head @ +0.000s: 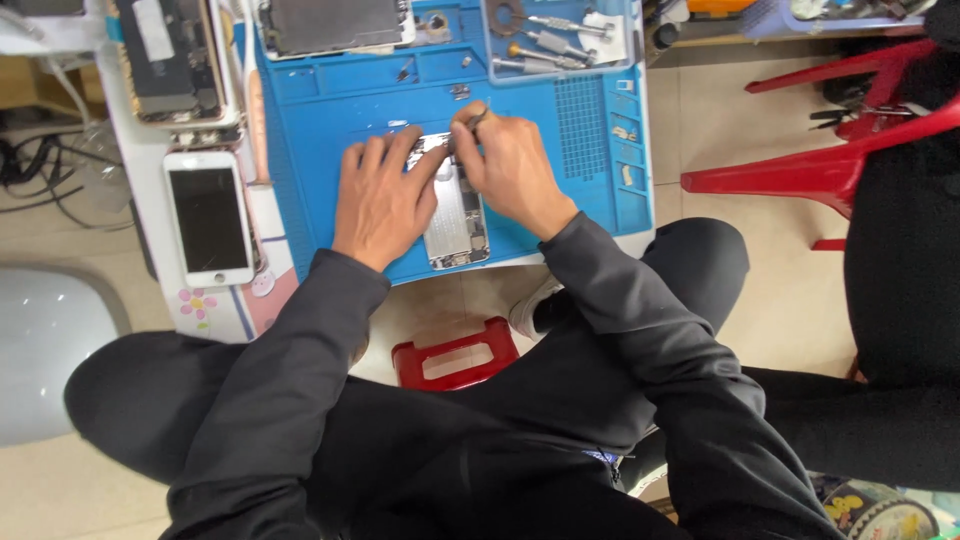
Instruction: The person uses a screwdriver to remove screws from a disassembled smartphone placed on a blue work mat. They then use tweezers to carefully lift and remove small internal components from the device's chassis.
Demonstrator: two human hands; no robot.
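Both hands [385, 195] [510, 165] pin opened phone [457, 215] between them.

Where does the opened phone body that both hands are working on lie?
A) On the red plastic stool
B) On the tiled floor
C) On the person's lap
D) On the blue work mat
D: the opened silver phone body lies flat on the blue rubber work mat, with the left hand pressing beside it and the right hand holding a thin tool over its upper end.

Around the blue silicone work mat [330, 100], three phones are lying, two hands are working, and three metal screwdrivers are resting.
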